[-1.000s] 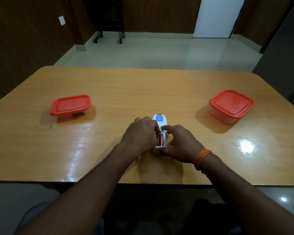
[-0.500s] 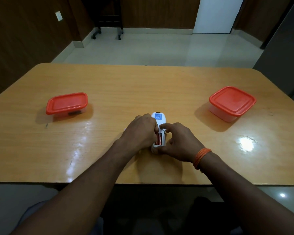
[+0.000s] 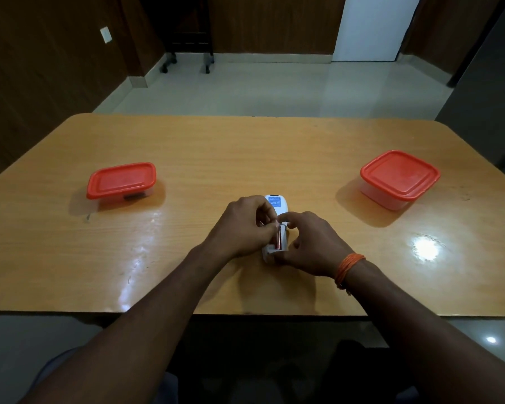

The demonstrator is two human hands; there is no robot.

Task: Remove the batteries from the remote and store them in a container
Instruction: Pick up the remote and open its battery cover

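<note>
room: wood-panelled walls, pale tiled floor, a white door at the far right; a wooden table point(image 3: 187, 158) fills the near view.
left container point(image 3: 121, 180): clear tub with a red lid, lid on, well apart from the hands, toward the table's left side.
left hand point(image 3: 245, 225): curled over the left edge of the remote, fingertips pinched together at the top end of the battery bay; whether they already grip a cell i cannot tell, as the knuckles hide it.
remote point(image 3: 275, 225): white, lying back-up at the table's middle near the front edge, bay uncovered, between both hands.
battery point(image 3: 278, 239): one copper-coloured cell shows in the bay, lying along the bay; a second cell i cannot make out.
right hand point(image 3: 312, 243): holds the remote's near end, forefinger bent over the bay's top, other fingers loosely curled around the right edge.
right container point(image 3: 399, 179): squarer clear tub, red lid on, well apart at the right.
change: half a second ago the left fingertips lay lower against the bay; now they are raised and pinched, the remote unmoved.
meaning: likely the first cell is being prised up; none is stored, and both lids need opening yet.
long axis: runs away from the person, labelled end far, bay end near; the cell lies parallel to it.
</note>
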